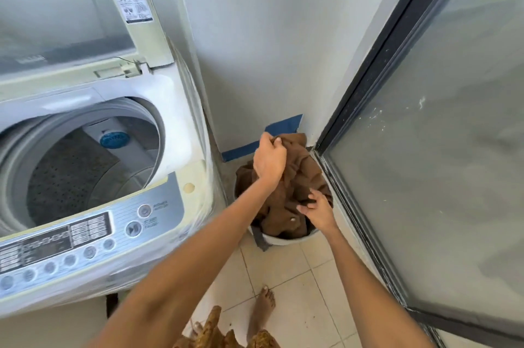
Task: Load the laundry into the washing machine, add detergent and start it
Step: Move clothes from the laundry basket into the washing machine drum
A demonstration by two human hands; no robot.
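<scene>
While a bare foot (265, 308) is standing on the tiled floor (300, 285) at the near edge, both forearms are reaching forward and down toward a pale round basket (279, 239) sitting in the corner between the wall (269, 35) and a glass door (442, 126). Inside the basket, a brown garment (286, 214) is lying bunched up and partly rising above the rim. The right hand (319, 213) is hovering low over the near side of the cloth, its grip loose, fingers spread and only lightly bent, touching the fabric without closing on it. Farther on, the left hand (269, 159) is raised higher with its wrist bent, its grip closed tight, fingers curled round a fold at the top of the garment. Just beyond it, strips of blue tape (283, 127) are sticking to the foot of the wall. To the left, the washing machine (181, 126) is standing with its lid (71, 7) tilted up, and its drum (71, 171) is showing no clothes in the visible part. Its control panel (85, 234) is facing the person.
</scene>
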